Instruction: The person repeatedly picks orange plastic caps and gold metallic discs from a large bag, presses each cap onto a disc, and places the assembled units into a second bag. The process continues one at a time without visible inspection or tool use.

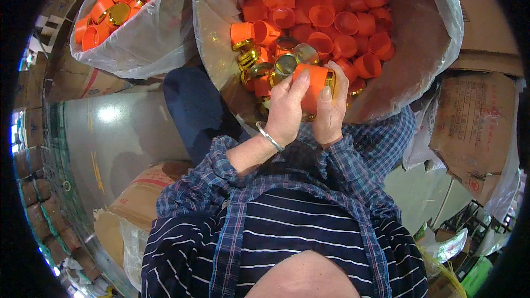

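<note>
Both of my hands hold one orange plastic cup (311, 89) at the near side of a lined bin. My left hand (284, 111) is closed round its left end, with the thumb along the top. My right hand (332, 111) is closed over its right end, where a gold band shows between the fingers. Just beyond the hands lie shiny gold lids (248, 59) and a few silvery round pieces (286, 64). Many loose orange cups (322, 15) fill the bin behind them. My palms hide the underside of the held cup.
The bin's clear plastic liner (441, 33) folds over its rim. At upper left stands a second lined bag (149, 44) of orange cups. Cardboard boxes (475, 127) are on the right, and another carton (141, 193) sits on the grey floor (110, 138) at left.
</note>
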Demonstrator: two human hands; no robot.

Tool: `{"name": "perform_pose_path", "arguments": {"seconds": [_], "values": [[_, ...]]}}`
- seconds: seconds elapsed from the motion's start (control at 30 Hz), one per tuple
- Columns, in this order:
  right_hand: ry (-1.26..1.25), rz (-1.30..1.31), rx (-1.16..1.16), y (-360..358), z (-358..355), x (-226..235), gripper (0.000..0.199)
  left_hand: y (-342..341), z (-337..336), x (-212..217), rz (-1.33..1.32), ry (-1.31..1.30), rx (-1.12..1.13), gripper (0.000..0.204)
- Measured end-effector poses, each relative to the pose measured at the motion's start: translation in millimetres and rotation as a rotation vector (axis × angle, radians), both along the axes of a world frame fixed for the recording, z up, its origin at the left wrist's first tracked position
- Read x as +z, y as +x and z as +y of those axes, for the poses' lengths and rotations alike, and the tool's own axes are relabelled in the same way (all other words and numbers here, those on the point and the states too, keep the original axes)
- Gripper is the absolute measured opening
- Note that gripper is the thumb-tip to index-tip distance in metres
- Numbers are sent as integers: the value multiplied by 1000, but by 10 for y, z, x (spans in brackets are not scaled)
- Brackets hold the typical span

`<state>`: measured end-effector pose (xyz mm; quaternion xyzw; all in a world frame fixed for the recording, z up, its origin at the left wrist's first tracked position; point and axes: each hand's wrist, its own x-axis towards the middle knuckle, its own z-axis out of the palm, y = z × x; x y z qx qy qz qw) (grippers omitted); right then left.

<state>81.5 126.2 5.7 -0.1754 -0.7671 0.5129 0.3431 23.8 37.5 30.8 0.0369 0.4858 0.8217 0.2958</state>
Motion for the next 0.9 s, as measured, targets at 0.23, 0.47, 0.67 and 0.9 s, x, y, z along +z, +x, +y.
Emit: {"name": "perform_pose_path", "arguments": {"seconds": [0.23, 0.47, 0.67, 0.9], "values": [[-359, 13, -71, -61, -23, -60, 46, -47, -17, -28, 246, -159, -65, 32], [-59, -81, 132, -52, 153, -40, 54, -360, -80, -40, -401, 139, -248, 34], [-1073, -6, 104, -112, 20, -2, 51, -143, -161, -78, 832, -373, -249, 36], [144, -64, 148, -55, 150, -114, 39, -279, -9, -140, -501, 87, -85, 32]]}}
